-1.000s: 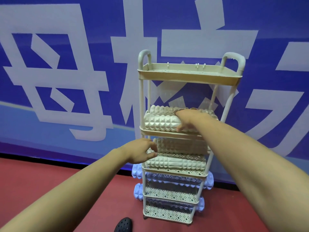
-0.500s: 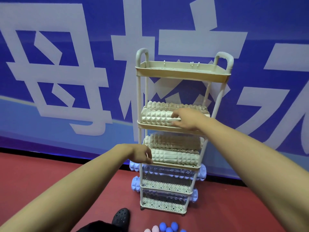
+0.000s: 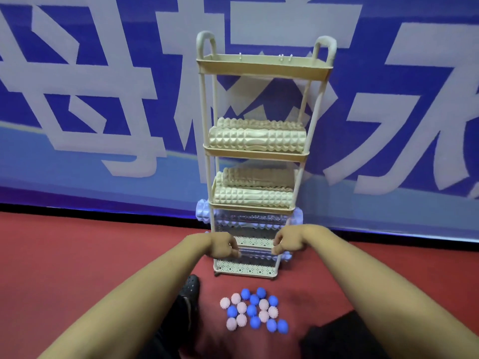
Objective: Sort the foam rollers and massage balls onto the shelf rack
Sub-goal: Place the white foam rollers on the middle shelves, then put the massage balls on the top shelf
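Both forearms reach forward and down, the left hand (image 3: pixel 223 247) and right hand (image 3: pixel 290 242) level in front of the shelf rack (image 3: pixel 206 104), fingers loosely curled, holding nothing.

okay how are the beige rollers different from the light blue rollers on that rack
The beige rollers lie on the two middle shelves; the light blue rollers lie on the two lowest. The beige ones fit between the rack's posts; the blue ones' ends stick out past them. Both kinds are knobbly and lie lengthwise.

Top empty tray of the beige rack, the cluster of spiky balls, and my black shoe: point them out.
top empty beige tray (image 3: pixel 261 69), head view, front wall.
cluster of pink and blue spiky balls (image 3: pixel 252 310), head view, a middle blue ball.
black perforated shoe (image 3: pixel 191 286), head view, toe.
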